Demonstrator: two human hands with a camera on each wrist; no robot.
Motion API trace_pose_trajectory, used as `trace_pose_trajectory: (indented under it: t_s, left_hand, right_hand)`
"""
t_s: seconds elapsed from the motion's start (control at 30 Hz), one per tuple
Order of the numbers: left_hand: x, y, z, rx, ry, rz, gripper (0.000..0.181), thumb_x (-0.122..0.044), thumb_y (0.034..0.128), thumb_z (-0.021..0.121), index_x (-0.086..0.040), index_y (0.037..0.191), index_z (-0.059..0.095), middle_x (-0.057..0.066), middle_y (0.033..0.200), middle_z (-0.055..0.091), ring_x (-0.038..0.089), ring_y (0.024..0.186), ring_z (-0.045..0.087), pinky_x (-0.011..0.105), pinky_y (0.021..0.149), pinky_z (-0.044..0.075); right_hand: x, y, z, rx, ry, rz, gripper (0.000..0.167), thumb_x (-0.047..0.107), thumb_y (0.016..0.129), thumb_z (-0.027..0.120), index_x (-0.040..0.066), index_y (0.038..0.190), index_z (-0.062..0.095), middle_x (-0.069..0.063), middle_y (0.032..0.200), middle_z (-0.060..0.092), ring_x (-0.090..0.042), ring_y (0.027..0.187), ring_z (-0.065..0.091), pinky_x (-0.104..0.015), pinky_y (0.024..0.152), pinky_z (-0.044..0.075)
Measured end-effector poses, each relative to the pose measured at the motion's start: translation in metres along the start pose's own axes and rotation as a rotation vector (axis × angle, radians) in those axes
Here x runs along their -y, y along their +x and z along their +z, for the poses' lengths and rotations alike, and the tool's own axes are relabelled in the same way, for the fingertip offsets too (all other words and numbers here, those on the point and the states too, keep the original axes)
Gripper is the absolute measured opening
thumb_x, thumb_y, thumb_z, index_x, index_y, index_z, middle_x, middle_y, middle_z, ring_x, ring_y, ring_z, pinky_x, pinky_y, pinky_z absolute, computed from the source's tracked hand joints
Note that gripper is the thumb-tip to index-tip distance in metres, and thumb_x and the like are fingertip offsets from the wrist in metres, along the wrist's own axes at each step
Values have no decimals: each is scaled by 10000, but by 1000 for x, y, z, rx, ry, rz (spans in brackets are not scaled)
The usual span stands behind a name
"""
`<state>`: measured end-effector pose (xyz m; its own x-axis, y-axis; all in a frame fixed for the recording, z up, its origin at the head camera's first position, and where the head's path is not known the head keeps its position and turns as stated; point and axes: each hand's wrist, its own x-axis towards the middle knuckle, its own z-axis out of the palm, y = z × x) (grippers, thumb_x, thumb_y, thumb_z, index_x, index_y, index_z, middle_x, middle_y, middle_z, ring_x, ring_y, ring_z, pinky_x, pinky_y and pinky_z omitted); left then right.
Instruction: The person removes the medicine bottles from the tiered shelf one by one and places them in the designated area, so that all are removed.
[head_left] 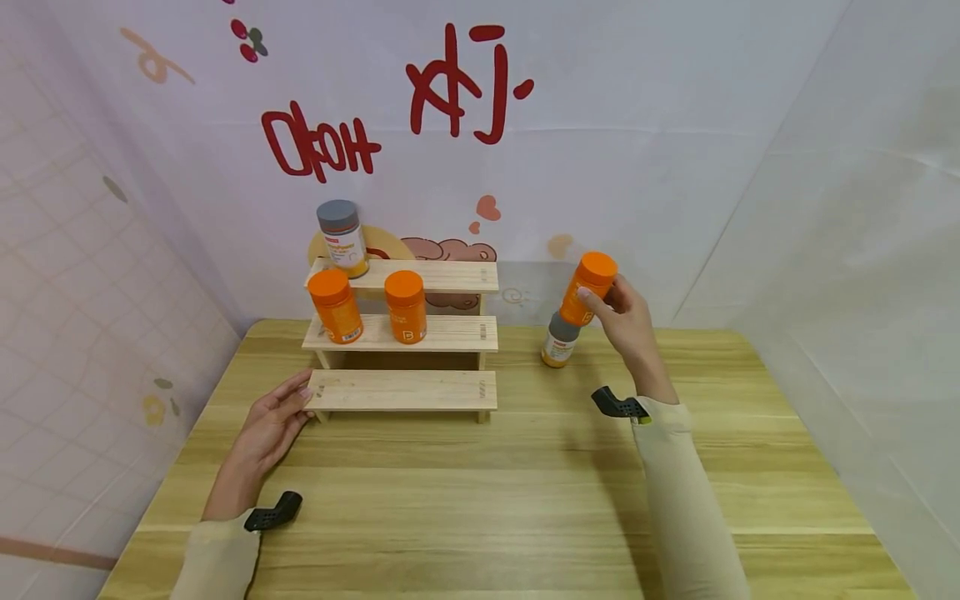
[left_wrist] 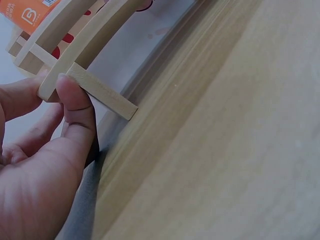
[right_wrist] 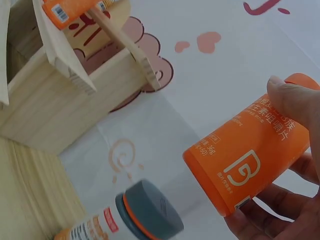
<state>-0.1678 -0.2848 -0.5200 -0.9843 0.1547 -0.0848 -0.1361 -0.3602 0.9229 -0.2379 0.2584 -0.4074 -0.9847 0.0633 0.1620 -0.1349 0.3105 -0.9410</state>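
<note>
My right hand (head_left: 630, 325) grips an orange pill bottle (right_wrist: 250, 155) round its body, tilted and off the table. Below it, a grey-lidded bottle (head_left: 560, 343) with a white label stands on the table; the right wrist view shows a gap between the two. With thumb and fingers, my left hand (head_left: 273, 423) pinches the left end of the lowest step of a three-step wooden rack (head_left: 405, 392). Two orange bottles (head_left: 406, 308) stand on the rack's middle step. Another grey-lidded bottle (head_left: 343, 240) stands at the left of the top step.
The rack stands on a wood-grain table (head_left: 465, 517), left of centre and towards the back. White printed sheeting (head_left: 637, 125) with red characters rises behind the table and along both sides. Black wrist mounts (head_left: 273, 511) sit on both sleeves.
</note>
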Motion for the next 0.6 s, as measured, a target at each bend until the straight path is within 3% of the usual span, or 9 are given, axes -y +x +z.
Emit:
trace_pose_trajectory:
  t_s: [0.2,0.6]
  left_hand:
    - [0,0,-1,8,-10,-3,434,-41,1067,524,-144,1489,527,-44,1246,582,44,988,590,179,799,533]
    - [1,1,-2,2,-4,5,513,-46,1064,533,-55,1562,412,-45,1236,590,49,975,589,181,791,532]
  right_hand:
    - [-17,-3,-12,-21,-15,26,595,516,955,695,270,1471,530,-97,1445,590,-248,1321,538,-533,1185,372]
    - [-46,-11,-28,-55,-10,39,572,450,984,681,236,1488,517,-92,1458,580,-122,1266,552,-500,1161,393]
